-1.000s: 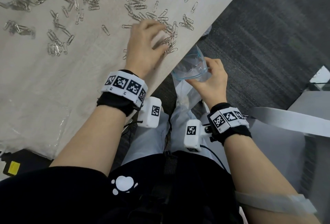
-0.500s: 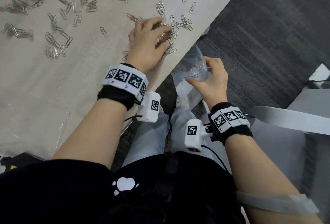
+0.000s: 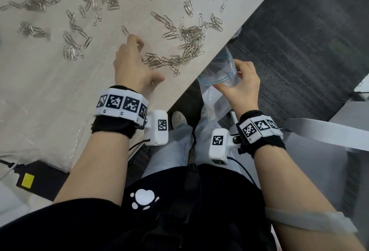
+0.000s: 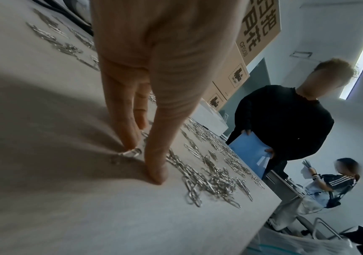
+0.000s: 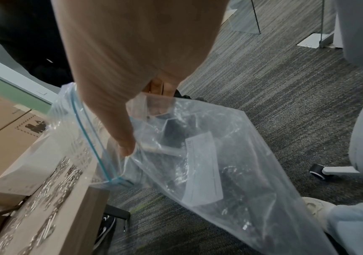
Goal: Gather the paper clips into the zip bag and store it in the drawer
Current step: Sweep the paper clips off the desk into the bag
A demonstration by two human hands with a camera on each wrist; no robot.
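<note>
Silver paper clips lie scattered over the beige table [image 3: 50, 90], with a raked pile [image 3: 185, 51] close to its right edge. My left hand [image 3: 139, 53] rests on the table just left of that pile, fingers straight and spread. In the left wrist view its fingertips [image 4: 156, 176] press the tabletop beside the pile [image 4: 215, 182], one touching a single clip. My right hand [image 3: 231, 76] holds the clear zip bag [image 3: 219, 69] open just below the table edge. The right wrist view shows the thumb [image 5: 126, 146] inside the bag's mouth, and the bag [image 5: 209, 163] hangs down.
A black power adapter [image 3: 40, 182] with a yellow label lies at the table's near left. Cardboard boxes [image 4: 257, 25] stand at the far side. A person holding a blue folder [image 4: 248, 155] stands past the table. A chair caster [image 5: 317, 170] sits on the grey carpet.
My left hand has left the clip pile near the table edge and moved left, its fingers now spread flat. The right hand still holds the bag at the edge.
</note>
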